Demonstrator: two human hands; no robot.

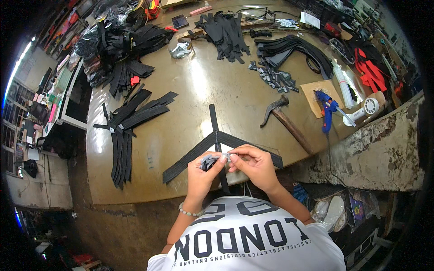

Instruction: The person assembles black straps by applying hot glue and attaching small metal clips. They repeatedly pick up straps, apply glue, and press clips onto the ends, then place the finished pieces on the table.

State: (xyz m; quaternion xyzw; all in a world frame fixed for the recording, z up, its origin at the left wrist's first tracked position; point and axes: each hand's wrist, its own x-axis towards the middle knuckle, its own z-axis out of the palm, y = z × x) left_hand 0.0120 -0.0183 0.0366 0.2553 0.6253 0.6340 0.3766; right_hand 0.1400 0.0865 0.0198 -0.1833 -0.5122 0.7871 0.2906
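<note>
My left hand (pixel 202 174) is closed round a looped grey strip (pixel 209 160), perhaps tape, its thumb and finger pinching near one end. The fingertips of my right hand (pixel 254 166) meet them and pinch the same small grey end. Whether that end is folded or torn, I cannot make out. Directly beneath both hands lies a black webbing piece (pixel 190 158) with two wide arms slanting toward me, crossed by a narrower upright strap (pixel 213 118). Part of its middle and right arm is hidden by my hands.
Right of the webbing lies a hammer (pixel 289 124). A blue glue gun (pixel 326 110) rests by cardboard (pixel 309 92) and a white-ended spool (pixel 370 106). Small dark clips (pixel 275 77) are heaped farther back. Joined black straps (pixel 122 131) lie left, before a plastic-wrapped pile (pixel 126 36).
</note>
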